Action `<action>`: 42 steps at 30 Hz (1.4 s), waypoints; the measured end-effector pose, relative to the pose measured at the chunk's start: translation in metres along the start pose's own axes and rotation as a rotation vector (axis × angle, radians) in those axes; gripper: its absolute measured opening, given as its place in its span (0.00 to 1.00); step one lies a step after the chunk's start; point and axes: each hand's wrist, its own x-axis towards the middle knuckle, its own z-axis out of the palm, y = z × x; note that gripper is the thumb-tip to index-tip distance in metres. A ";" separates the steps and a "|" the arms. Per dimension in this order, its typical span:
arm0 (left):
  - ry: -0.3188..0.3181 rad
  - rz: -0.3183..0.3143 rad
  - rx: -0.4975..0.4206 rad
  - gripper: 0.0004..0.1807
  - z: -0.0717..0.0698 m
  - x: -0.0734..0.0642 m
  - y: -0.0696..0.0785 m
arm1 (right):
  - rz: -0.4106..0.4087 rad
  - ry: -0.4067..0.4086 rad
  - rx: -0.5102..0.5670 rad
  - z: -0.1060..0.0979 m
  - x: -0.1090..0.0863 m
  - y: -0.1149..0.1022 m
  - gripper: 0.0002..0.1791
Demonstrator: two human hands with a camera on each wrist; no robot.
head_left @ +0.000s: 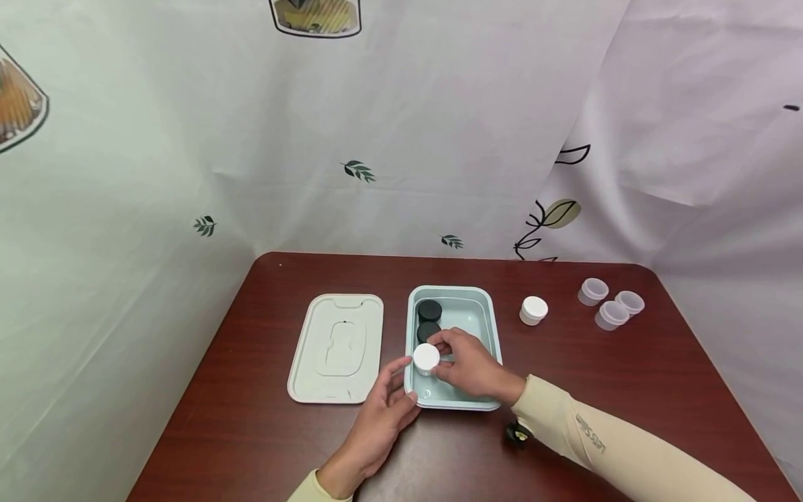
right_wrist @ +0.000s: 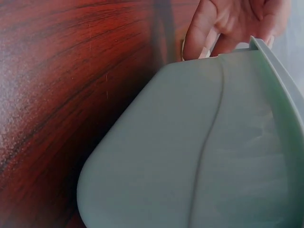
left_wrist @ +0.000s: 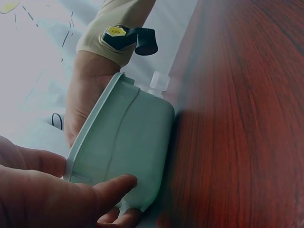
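Observation:
A light blue-green plastic tub (head_left: 479, 314) stands upright on the table. Inside, my right hand (head_left: 470, 362) pinches a small white-lidded jar (head_left: 426, 358) between thumb and fingers, near the tub's left side. Two round black lids or black-topped jars (head_left: 429, 310) sit behind it along the left wall; the fingers partly cover the nearer one. From outside, my left hand (head_left: 384, 415) rests its fingertips and thumb against the front left corner of the tub. The left wrist view shows the thumb (left_wrist: 118, 184) laid along the tub's outer wall.
A pale rectangular lid (head_left: 339, 314) lies flat left of the tub. Another white-lidded jar (head_left: 534, 310) stands to the right. Farther right are three translucent small cups (head_left: 611, 315). A fabric backdrop (head_left: 408, 139) rises behind the dark red wooden table (head_left: 238, 362).

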 end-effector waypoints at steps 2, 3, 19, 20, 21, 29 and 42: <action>0.002 0.000 0.001 0.35 0.000 0.000 0.000 | 0.006 0.003 -0.006 0.000 0.001 0.000 0.22; 0.003 0.001 0.002 0.35 0.000 0.000 0.000 | 0.009 0.003 -0.007 0.000 0.001 0.000 0.21; 0.008 -0.004 0.007 0.34 0.002 0.000 -0.001 | 0.095 -0.033 0.030 -0.003 0.000 0.002 0.25; 0.010 -0.002 0.008 0.34 0.002 0.000 -0.001 | 0.102 -0.028 0.030 -0.003 0.000 0.001 0.25; 0.011 0.001 0.007 0.34 0.002 0.000 -0.001 | 0.109 -0.020 0.027 -0.004 0.000 0.001 0.25; 0.021 0.016 0.011 0.33 0.002 0.002 0.002 | 0.106 0.043 0.021 -0.013 0.001 -0.009 0.26; 0.033 0.014 0.016 0.33 0.001 0.001 0.002 | 0.129 0.158 0.227 -0.071 -0.006 -0.003 0.25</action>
